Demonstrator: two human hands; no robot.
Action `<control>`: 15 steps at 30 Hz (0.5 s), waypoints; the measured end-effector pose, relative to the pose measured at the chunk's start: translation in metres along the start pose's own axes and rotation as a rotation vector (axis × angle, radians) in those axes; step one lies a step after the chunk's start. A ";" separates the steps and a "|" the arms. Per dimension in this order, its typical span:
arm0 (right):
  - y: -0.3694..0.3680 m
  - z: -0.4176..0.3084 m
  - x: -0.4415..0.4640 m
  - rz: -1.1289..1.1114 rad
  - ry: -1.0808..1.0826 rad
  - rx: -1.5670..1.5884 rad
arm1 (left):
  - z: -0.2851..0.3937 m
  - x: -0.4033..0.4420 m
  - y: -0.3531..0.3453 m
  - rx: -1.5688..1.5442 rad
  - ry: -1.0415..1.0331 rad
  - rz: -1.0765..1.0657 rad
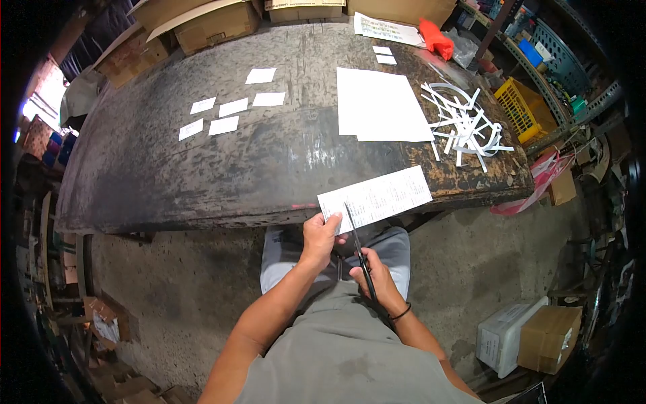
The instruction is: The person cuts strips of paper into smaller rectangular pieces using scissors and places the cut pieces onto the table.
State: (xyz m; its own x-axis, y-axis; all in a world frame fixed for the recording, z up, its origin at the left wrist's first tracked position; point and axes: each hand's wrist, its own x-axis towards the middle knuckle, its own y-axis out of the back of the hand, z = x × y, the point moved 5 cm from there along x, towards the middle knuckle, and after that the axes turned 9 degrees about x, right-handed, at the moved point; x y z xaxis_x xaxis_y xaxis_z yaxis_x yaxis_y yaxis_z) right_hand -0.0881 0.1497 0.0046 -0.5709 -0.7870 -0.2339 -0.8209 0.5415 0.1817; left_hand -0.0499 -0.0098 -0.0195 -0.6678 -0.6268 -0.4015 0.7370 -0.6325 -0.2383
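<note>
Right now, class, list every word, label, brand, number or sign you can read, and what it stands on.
No text is readable; print shows on these:
Strip in the left hand: too small.
Sheet at the back: too small.
Nearest card: faint marks, too blurred.
Back middle box: too small.
White box on the floor: label, too small.

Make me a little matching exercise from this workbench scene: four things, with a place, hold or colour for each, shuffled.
1. Scissors
2. Printed strip
3. White trimmings
4. Plastic crate

A. Tangled together on the table
B. Yellow
C. Held in the right hand
D. Gripped by the left hand

Pairs: 1-C, 2-D, 3-A, 4-B
</note>
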 end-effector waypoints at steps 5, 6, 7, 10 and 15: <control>0.000 -0.001 0.000 0.004 0.039 -0.024 | -0.001 0.000 0.000 0.000 0.012 -0.006; 0.000 0.003 0.001 0.005 0.040 -0.024 | -0.001 -0.001 -0.001 -0.004 0.009 -0.008; 0.000 0.005 0.002 0.014 0.084 -0.057 | 0.000 -0.002 -0.002 -0.008 0.006 -0.010; 0.001 0.007 0.004 0.017 0.107 -0.085 | -0.002 -0.004 -0.002 0.006 0.027 -0.008; 0.002 -0.008 0.010 0.011 0.091 -0.053 | -0.004 -0.006 -0.002 -0.002 0.034 -0.031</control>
State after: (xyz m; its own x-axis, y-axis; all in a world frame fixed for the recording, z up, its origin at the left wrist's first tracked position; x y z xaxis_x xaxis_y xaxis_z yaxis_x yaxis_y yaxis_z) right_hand -0.0952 0.1408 0.0106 -0.5737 -0.8063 -0.1441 -0.8114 0.5354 0.2345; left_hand -0.0468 -0.0034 -0.0203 -0.6864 -0.5911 -0.4237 0.7163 -0.6502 -0.2533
